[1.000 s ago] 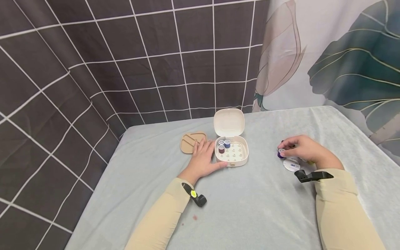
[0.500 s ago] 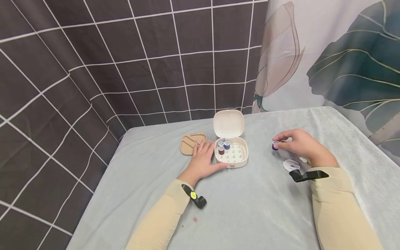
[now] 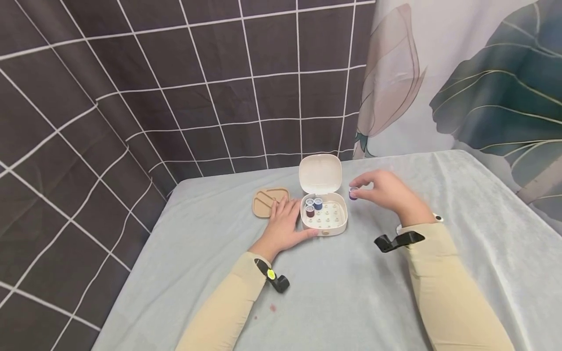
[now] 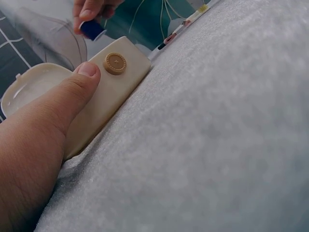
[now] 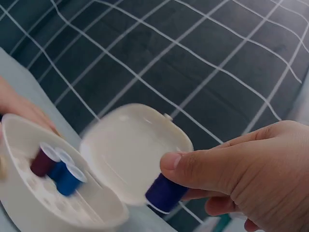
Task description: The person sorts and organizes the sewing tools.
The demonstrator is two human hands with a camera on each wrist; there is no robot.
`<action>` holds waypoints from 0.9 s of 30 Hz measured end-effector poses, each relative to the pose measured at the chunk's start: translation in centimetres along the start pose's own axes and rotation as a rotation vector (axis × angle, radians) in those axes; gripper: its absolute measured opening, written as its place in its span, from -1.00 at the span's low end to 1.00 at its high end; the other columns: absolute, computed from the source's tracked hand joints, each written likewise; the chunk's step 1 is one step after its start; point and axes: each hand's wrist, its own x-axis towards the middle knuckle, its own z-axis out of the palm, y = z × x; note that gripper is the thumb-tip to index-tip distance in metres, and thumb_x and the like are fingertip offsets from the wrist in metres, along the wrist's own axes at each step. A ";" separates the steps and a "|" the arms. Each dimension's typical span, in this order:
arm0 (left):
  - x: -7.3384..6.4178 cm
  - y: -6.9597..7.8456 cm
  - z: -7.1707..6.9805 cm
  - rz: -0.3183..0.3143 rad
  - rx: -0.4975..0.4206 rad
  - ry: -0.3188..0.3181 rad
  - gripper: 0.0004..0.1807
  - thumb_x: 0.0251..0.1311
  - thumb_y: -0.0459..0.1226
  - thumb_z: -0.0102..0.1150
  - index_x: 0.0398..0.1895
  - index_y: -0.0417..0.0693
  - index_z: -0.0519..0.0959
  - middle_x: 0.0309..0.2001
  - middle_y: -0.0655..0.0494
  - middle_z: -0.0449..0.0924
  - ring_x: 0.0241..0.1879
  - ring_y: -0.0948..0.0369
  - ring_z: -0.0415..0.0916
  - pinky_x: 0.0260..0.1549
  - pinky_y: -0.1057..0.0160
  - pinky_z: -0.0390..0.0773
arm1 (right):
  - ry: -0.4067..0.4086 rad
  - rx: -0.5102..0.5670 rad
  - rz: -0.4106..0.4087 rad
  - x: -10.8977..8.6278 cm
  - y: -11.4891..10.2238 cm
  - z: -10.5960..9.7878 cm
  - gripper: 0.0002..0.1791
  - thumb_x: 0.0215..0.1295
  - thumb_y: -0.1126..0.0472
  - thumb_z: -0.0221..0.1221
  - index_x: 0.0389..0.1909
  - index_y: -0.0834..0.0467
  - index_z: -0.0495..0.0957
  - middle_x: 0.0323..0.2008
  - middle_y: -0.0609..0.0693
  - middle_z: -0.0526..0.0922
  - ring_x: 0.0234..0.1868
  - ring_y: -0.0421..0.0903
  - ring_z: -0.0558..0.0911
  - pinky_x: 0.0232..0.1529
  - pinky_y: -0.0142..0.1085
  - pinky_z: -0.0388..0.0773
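Observation:
A cream sewing box (image 3: 335, 230) stands on the pale cloth with its lid (image 3: 320, 174) raised. Inside, one maroon spool (image 3: 310, 212) and two blue spools (image 3: 318, 205) sit grouped in the back left of the pegged base. My left hand (image 3: 283, 228) rests against the box's left side, fingers extended, thumb touching the front wall beside the tan button clasp (image 4: 115, 63). Just right of the box, my right hand (image 3: 386, 191) pinches a dark blue-purple thread spool (image 5: 166, 193) between thumb and fingers. It is held up off the cloth.
Left of the box lies a tan divided tray (image 3: 262, 208), partly under my left fingertips. White items (image 3: 438, 218) peek out around my right wrist. A dark grid-patterned curtain (image 3: 228, 97) hangs behind the cloth-covered surface (image 3: 342, 287).
My right hand has picked the dark spool up from the right side and carried it left, close to the box. The left hand has stayed in place.

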 end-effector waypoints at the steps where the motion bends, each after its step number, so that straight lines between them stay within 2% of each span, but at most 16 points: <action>1: 0.0 0.0 0.0 0.002 0.001 0.001 0.13 0.13 0.47 0.05 0.61 0.01 0.10 0.54 -0.10 0.16 0.60 -0.08 -0.27 0.51 -0.19 -0.35 | 0.005 0.000 -0.006 0.3 -0.3 0.3 -0.67 0.25 0.16 0.38 -0.04 0.27 0.72 -0.10 0.17 0.76 0.02 0.17 0.67 0.10 0.12 0.52; 5: 0.1 0.0 -0.1 0.005 0.000 -0.003 0.12 0.13 0.47 0.04 0.60 0.01 0.10 0.54 -0.10 0.16 0.60 -0.08 -0.27 0.51 -0.20 -0.34 | 0.032 0.001 -0.006 1.1 -1.1 1.9 -0.68 0.24 0.17 0.38 -0.04 0.27 0.73 -0.11 0.18 0.76 -0.01 0.17 0.67 0.05 0.11 0.54; 9: 0.2 0.0 -0.1 -0.002 0.006 -0.014 0.13 0.13 0.49 0.02 0.61 0.02 0.09 0.54 -0.09 0.15 0.61 -0.07 -0.28 0.52 -0.18 -0.35 | 0.065 0.003 -0.040 1.6 -1.5 3.4 -0.69 0.24 0.18 0.37 -0.06 0.28 0.73 -0.13 0.19 0.76 -0.02 0.18 0.68 0.05 0.12 0.55; 15: 0.2 -0.1 -0.1 -0.005 0.006 -0.013 0.12 0.13 0.49 0.02 0.61 0.02 0.09 0.55 -0.08 0.15 0.61 -0.06 -0.29 0.51 -0.19 -0.35 | 0.097 -0.008 -0.056 1.9 -1.7 4.8 -0.70 0.26 0.19 0.37 -0.06 0.28 0.73 -0.15 0.18 0.77 -0.02 0.18 0.67 0.09 0.13 0.52; 27: 0.1 0.3 -0.3 -0.005 0.009 -0.012 0.11 0.15 0.47 0.04 0.61 0.02 0.09 0.54 -0.07 0.16 0.60 -0.07 -0.27 0.51 -0.21 -0.33 | 0.093 -0.015 -0.111 2.1 -1.8 8.1 -0.71 0.18 0.18 0.43 -0.11 0.25 0.75 -0.19 0.10 0.78 -0.08 0.16 0.68 0.06 0.08 0.53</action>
